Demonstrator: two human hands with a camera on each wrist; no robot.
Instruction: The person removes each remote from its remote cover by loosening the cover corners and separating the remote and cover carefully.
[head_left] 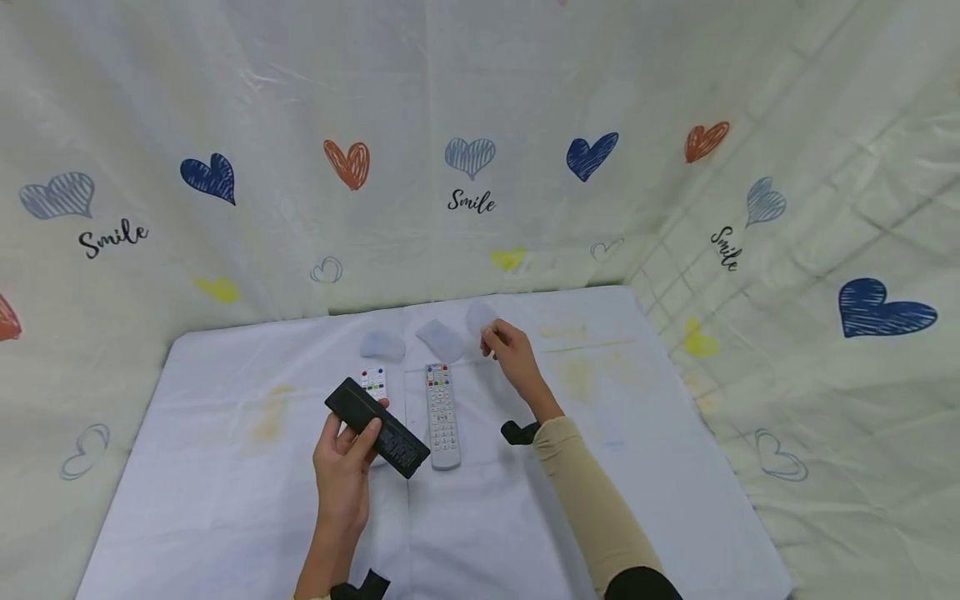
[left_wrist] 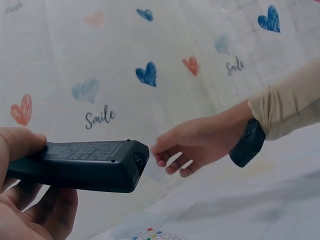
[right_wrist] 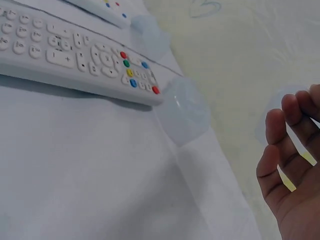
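Observation:
My left hand (head_left: 343, 479) grips a black remote control (head_left: 378, 427), its printed back facing up and thumb on top. In the left wrist view one end of this black remote (left_wrist: 95, 165) points towards my right hand (left_wrist: 200, 142). Toward the table's far side, my right hand (head_left: 513, 358) has its fingers bent, and a thin bluish translucent sheet (head_left: 478, 315) shows at its fingertips. It seems pinched there; the right wrist view shows the sheet (right_wrist: 262, 125) behind the fingers. A grey-white remote (head_left: 442, 421) lies buttons up between the hands.
Another white remote (head_left: 372, 382) lies partly hidden behind the black one. Two more thin bluish sheets, one at the left (head_left: 382, 344) and one in the middle (head_left: 440, 341), lie beyond the remotes. A white cloth covers the table (head_left: 202, 467); a heart-patterned curtain (head_left: 405, 225) rises behind.

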